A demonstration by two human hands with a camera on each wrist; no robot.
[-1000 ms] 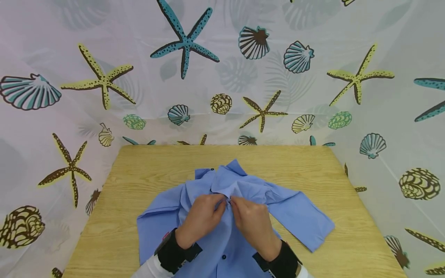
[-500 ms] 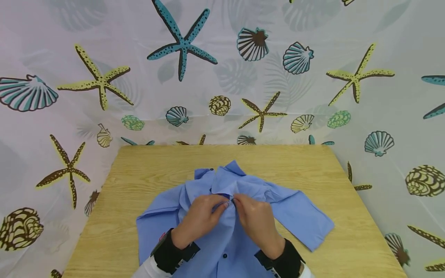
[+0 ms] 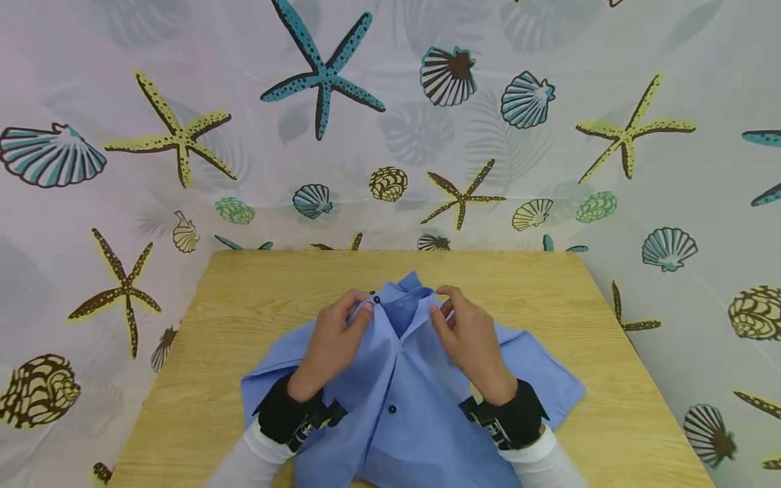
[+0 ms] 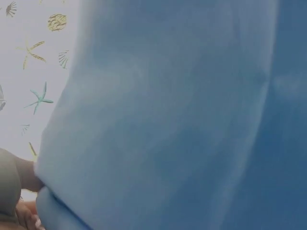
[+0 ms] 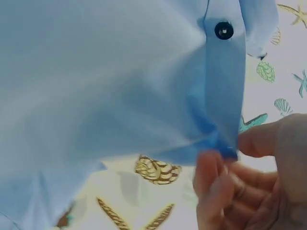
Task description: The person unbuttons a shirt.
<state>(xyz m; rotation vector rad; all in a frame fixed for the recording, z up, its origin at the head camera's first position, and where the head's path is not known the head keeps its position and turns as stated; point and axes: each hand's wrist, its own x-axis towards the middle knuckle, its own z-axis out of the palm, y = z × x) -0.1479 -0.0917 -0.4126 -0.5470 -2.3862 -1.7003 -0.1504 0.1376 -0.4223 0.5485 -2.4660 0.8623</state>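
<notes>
A light blue shirt [image 3: 427,379] with dark buttons is spread out, its collar [image 3: 410,279] pointing away. My left hand [image 3: 334,342] pinches one front edge near the neck, beside a dark button [image 3: 376,299]. On the opposite front edge, my right hand [image 3: 472,339] grips the cloth between thumb and fingers. The neck opening gapes between both hands. In the right wrist view, the thumb and fingers of the right hand [image 5: 254,182] meet at a placket corner, with a button [image 5: 224,30] above. Blue cloth fills most of the left wrist view, leaving part of the left hand [image 4: 21,196] visible.
The shirt lies on a wooden table [image 3: 274,271]. One sleeve [image 3: 543,379] stretches out to the right. A white curtain [image 3: 354,169] printed with starfish and shells surrounds the back and sides. Black wrist straps [image 3: 293,410] are worn on both arms.
Both hands have moved from mid-chest up to the neck and spread apart. They have let go of their earlier pinch and now hold the two front edges, with the neck opening pulled wider.
</notes>
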